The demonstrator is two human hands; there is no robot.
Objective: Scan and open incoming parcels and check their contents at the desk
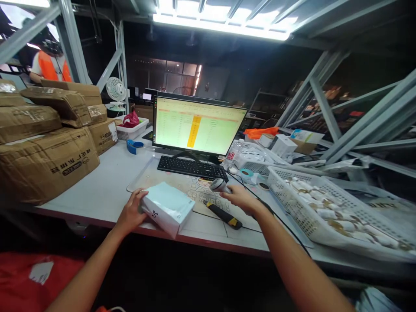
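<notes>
My left hand grips the left end of a white box, which is tilted at the table's front edge. Dark marks show on its near side. In my right hand is a grey-and-white handheld barcode scanner, its head turned left toward the box. A black-and-yellow utility knife lies on the desk mat between the two hands. Beyond them are a black keyboard and a monitor with a table of rows on its screen.
Cardboard boxes are stacked on the left. A blue tape dispenser and a white basket sit behind. At right stands a white perforated basket of small rolled items. A cable runs past my right arm.
</notes>
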